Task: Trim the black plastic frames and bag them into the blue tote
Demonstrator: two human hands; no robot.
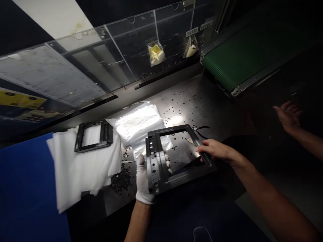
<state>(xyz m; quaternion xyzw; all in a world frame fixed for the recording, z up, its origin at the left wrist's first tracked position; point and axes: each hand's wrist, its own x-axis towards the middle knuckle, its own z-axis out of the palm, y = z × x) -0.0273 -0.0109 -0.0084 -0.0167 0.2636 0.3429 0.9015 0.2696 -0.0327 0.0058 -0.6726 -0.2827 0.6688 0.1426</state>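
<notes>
Between my two hands is a black plastic frame [174, 179] with a large rectangular opening and a row of round holes down its left side. My left hand [143, 181], in a white glove, grips that holed side, with its fingertips showing through the opening. My bare right hand [212, 150] pinches the right side of the frame. The frame is held tilted above the metal worktable [214, 111]. Just beyond it, red-and-black-handled pliers [199, 129] lie partly hidden behind the frame and my right hand.
A second black frame [103, 143] rests on white foam sheets [69, 168] at left, beside silvery plastic bags [137, 122]. Small black pieces [122, 179] are heaped and scattered about. A green conveyor belt [232, 64] stands at back right. Another person's hand [290, 117] shows at right.
</notes>
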